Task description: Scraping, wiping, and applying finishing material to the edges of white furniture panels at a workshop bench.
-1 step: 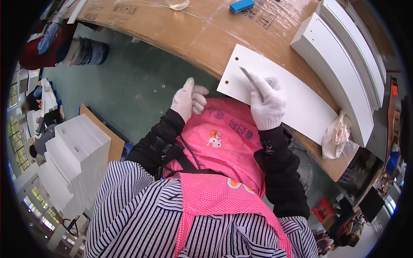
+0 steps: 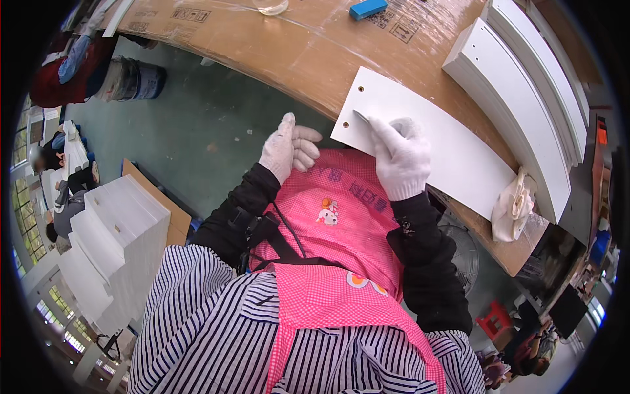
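Note:
In my white-gloved right hand [image 2: 401, 157] is a thin grey pointed blade [image 2: 360, 116], gripped with its handle end hidden by the fingers. The blade tip lies over a long white panel [image 2: 453, 154], near two small brass-coloured holes at the panel's left end. I cannot tell whether the tip touches the surface. My left hand [image 2: 289, 150], also gloved, hovers off the table edge in front of the pink apron. Its thumb points up, its fingers are loosely bent and apart, and nothing shows in it.
Curved white panels [image 2: 518, 98] are stacked at the table's right. A crumpled cream cloth [image 2: 513, 205] lies by the panel's right end. A blue block [image 2: 368, 8] sits far back on the brown table [image 2: 275, 56]. White boards [image 2: 118, 223] are piled at left, where other people work.
My right hand has shifted slightly left, carrying the blade tip left and a little nearer me, towards the lower hole. My left hand has barely moved.

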